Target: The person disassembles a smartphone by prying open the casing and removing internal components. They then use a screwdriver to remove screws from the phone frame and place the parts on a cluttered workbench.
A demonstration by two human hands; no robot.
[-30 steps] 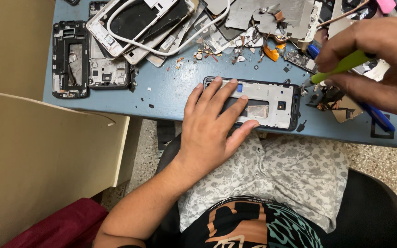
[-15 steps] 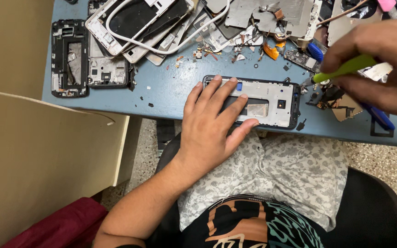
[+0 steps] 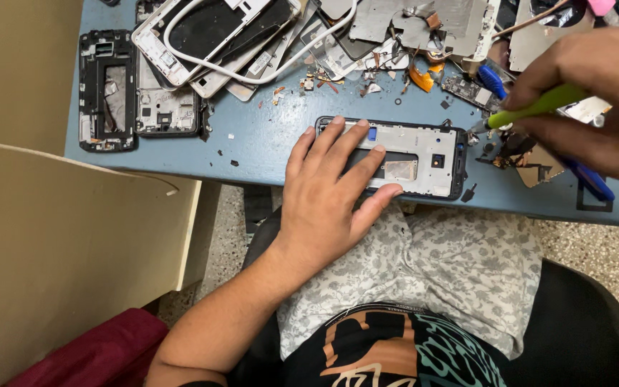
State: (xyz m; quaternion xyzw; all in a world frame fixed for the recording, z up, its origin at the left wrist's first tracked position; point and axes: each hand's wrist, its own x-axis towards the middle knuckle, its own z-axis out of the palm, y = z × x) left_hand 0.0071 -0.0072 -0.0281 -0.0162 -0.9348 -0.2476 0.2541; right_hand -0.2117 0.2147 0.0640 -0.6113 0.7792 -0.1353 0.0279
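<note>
Left hand [image 3: 327,197] flat, fingers spread, pressing on phone frame [image 3: 424,158] at frame centre, near table edge [image 3: 266,154]; right hand [image 3: 596,100] upper right pinches green screwdriver [image 3: 531,111], tip just beside frame's right end

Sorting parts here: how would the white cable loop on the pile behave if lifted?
The white cable curves loosely over the phone frames, so probably floppy and light. It may snag neighbouring parts.

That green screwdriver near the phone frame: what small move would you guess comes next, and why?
Probably a short move leftward, bringing the green screwdriver tip onto the phone frame. The left hand lies flat on the frame, and the right hand holds the tip just off the frame's right end.
</note>
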